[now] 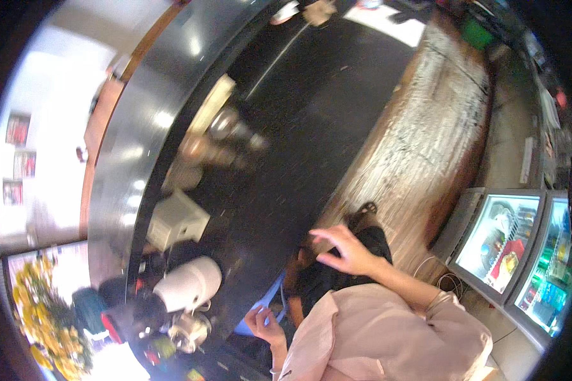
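My right hand (344, 249) is in front of my body by the edge of a long black counter (299, 152). Its thumb and fingers are apart, and nothing shows in it. Lower and to the left, my left hand (265, 324) hangs with loosely bent, parted fingers and no object visible in it. Close beside that hand is a blue item (270, 295), partly covered; I cannot make out its kind. A pale cylinder-shaped object (189, 284) and a cream box (178, 219) stand on the counter's left side.
Blurred metal and brown items (225, 130) sit farther along the counter, below a raised dark ledge (165, 101). A white sheet (388, 25) lies at its far end. Wooden floor (419, 127) runs to its right, with a lit glass-door fridge (502, 238). Yellow flowers (41, 311) are lower left.
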